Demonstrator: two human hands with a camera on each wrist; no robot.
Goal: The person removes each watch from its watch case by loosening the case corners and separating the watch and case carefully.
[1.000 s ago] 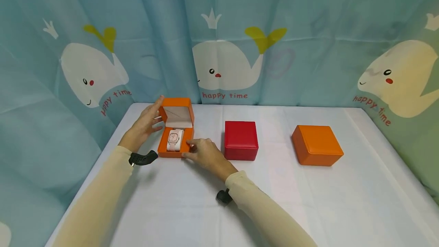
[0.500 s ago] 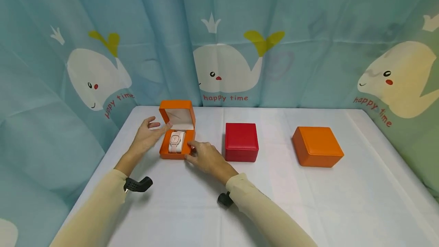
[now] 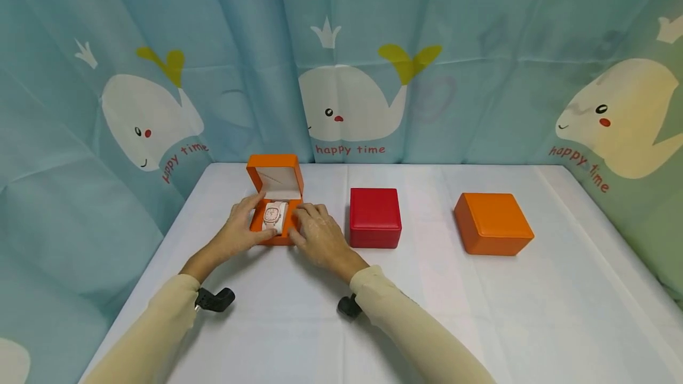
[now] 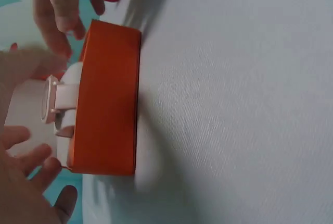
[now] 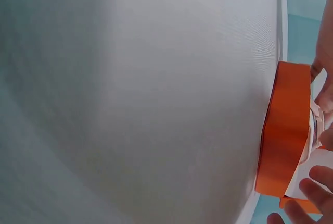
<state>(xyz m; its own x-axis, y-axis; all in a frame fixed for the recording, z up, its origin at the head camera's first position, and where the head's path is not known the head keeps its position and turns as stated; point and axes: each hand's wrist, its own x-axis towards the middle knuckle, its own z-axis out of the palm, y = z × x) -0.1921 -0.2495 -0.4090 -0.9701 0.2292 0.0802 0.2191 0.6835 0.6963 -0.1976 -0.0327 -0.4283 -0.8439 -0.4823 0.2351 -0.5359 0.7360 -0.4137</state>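
Observation:
An orange watch box (image 3: pixel 274 161) stands on the table with its lid up, showing a white lining. Inside it, a watch (image 3: pixel 272 214) with a pale pink strap is wrapped round a white cushion. My left hand (image 3: pixel 239 233) arches over the box's left half, fingers spread, its thumb in front of the watch near the front rim. At the right rim is my right hand (image 3: pixel 322 240), with loosely bent fingers. In the left wrist view the box's front wall (image 4: pixel 108 99) fills the middle, and the watch (image 4: pixel 65 96) sits between both hands' fingers.
A closed red box (image 3: pixel 375 218) stands just right of the watch box. Farther right is a closed orange box (image 3: pixel 494 223). White cloth (image 3: pixel 427 325) covers the table, and a blue curtain (image 3: pixel 245 76) with whales hangs along the back and sides.
My left hand has moved from the open lid's left side down over the box, bringing its thumb before the watch. My right fingers have shifted slightly up along the right rim.

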